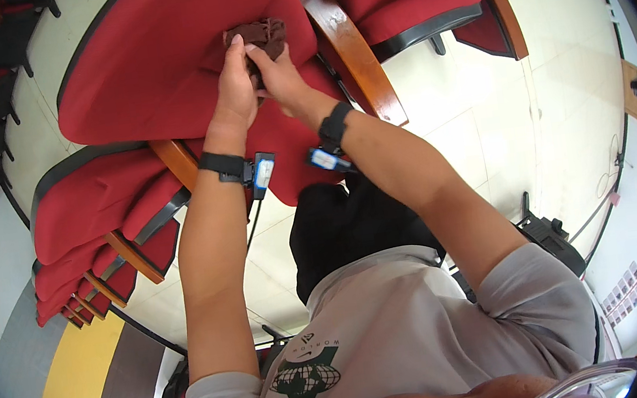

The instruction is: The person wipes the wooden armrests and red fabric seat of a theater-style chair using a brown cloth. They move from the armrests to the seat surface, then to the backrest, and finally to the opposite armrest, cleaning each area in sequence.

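Note:
A crumpled dark brown cloth (pixel 269 31) is bunched between my two hands in front of the red upholstered backrest (pixel 158 57) of a chair. My left hand (pixel 236 88) grips its left side, thumb pointing up. My right hand (pixel 283 79) holds it from the right, with the thumb across the front. The two hands are close together, and the fingers behind the cloth are partly hidden. Below them lies the chair's red seat (pixel 277 156). Whether the cloth touches the backrest, I cannot tell.
A wooden armrest (pixel 358 57) runs along the chair's right side, another (pixel 176 160) along its left. A neighbouring red chair (pixel 420 10) stands at upper right, and a row of red chairs (pixel 97 196) at left. Black straps with small devices (pixel 263 174) sit on both wrists.

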Tool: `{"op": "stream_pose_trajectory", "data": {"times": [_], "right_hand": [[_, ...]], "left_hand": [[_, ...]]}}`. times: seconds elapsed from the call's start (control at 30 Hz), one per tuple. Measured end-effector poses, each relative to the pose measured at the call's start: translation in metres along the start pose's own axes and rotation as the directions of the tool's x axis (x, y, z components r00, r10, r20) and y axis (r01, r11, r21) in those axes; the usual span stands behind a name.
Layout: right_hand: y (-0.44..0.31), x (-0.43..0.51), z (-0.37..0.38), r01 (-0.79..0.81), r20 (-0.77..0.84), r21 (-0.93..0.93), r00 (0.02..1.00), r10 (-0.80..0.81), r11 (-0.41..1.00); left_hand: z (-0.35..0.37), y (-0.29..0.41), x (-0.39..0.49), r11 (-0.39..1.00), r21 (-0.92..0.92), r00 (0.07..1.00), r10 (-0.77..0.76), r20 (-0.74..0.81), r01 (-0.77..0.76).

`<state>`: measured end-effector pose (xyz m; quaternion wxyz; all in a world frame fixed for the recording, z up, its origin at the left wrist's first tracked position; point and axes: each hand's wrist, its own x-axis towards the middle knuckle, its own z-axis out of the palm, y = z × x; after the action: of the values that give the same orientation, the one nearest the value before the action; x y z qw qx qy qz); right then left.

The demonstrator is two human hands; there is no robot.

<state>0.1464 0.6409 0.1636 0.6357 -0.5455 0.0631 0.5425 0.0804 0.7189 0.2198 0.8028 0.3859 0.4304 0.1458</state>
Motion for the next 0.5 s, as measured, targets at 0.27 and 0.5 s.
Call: {"op": "stream_pose_trajectory", "data": {"times": [0.27,0.5], "right_hand": [[-0.032,0.017,0.017,0.227,-0.395,-0.183,0.874,-0.283,0.957],[-0.076,0.027,-0.025,0.424,-0.117,-0.781,0.622,-0.774,0.459]], "left_hand": [[-0.065,0.166,-0.052,0.074,0.893,0.395,0.911,0.121,-0.443],[-0.106,0.214,-0.008,-0.006,0.993,0.325,0.945,0.044,-0.118]]}}
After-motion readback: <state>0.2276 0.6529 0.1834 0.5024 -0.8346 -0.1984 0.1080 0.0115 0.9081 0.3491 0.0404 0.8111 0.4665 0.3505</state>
